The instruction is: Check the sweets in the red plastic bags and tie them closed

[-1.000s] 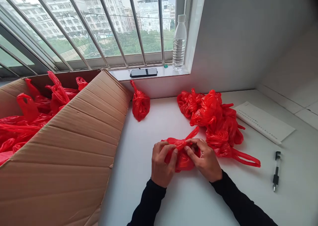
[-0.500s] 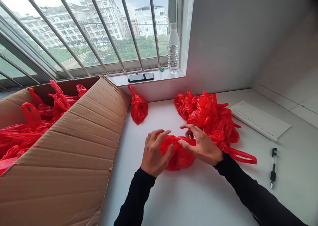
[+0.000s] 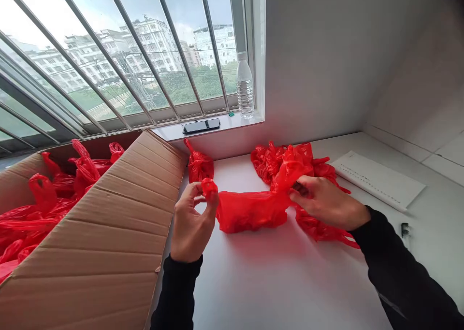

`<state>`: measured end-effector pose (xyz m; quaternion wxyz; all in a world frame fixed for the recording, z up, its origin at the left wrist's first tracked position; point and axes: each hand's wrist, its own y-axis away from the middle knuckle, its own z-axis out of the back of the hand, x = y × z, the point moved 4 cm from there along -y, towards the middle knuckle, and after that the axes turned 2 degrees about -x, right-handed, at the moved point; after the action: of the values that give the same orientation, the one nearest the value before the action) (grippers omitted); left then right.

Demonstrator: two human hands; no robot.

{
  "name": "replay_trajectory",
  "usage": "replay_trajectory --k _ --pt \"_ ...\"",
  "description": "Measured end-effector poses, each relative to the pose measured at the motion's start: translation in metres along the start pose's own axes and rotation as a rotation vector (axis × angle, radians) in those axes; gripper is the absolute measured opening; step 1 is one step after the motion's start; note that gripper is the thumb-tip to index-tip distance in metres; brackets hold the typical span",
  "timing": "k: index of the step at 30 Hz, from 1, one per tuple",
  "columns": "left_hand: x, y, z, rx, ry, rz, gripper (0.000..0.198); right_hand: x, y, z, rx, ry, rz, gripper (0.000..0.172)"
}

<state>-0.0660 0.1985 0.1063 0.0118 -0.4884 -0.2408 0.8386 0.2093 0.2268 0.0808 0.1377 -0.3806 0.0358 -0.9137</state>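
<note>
A red plastic bag [image 3: 252, 211] is stretched sideways between my hands over the white table [image 3: 261, 281]. My left hand [image 3: 194, 219] pinches one gathered end of it between thumb and fingers. At the other end, my right hand [image 3: 328, 202] grips the bag, its fingertips partly hidden. Behind the right hand lies a heap of crumpled red plastic bags [image 3: 266, 163]. Beyond my left hand, a knotted red plastic bag [image 3: 201, 165] sits against the cardboard box, its lower part hidden.
On the left, the cardboard box [image 3: 119, 223] holds several red bags [image 3: 65, 185]. A phone [image 3: 201, 126] and a clear bottle [image 3: 245, 88] are on the windowsill. To the right are a white calendar [image 3: 379, 180] and a pen [image 3: 405, 231], partly behind my sleeve.
My hands have moved apart, left and right. The bag, a bunched clump before, is now pulled out lengthwise with an end in each hand. The view has tilted up slightly.
</note>
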Motion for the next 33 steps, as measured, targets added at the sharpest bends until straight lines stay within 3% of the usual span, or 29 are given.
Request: replay_trajectory --k 9,11,13,16,18,22,26,33 --pt "-0.017 0.006 0.015 -0.054 -0.011 0.079 0.018 0.010 0.009 0.010 0.082 0.006 0.060 0.017" --pt "-0.018 0.005 0.015 -0.027 0.010 0.090 0.015 0.013 0.013 0.013 -0.011 -0.024 0.079 0.023" --pt "-0.018 0.006 0.014 0.001 0.033 0.094 0.015 0.022 0.019 0.017 -0.183 -0.082 0.099 0.030" --pt "-0.022 0.009 0.011 0.028 0.042 0.077 0.017 0.043 0.026 0.010 -0.332 -0.180 0.192 0.023" --pt "-0.026 0.012 0.008 0.064 0.025 0.056 0.018 0.056 0.024 -0.007 -0.259 -0.207 0.325 0.019" --pt "-0.030 0.016 -0.001 0.119 -0.066 0.009 0.019 0.051 0.011 -0.052 -0.069 -0.006 0.503 0.034" --pt "-0.025 0.016 -0.008 0.086 -0.174 -0.035 0.025 0.027 0.003 -0.074 -0.005 0.205 0.395 0.035" --pt "-0.020 0.014 0.004 -0.090 -0.176 -0.008 0.018 0.015 0.016 -0.069 0.018 0.333 0.232 0.030"
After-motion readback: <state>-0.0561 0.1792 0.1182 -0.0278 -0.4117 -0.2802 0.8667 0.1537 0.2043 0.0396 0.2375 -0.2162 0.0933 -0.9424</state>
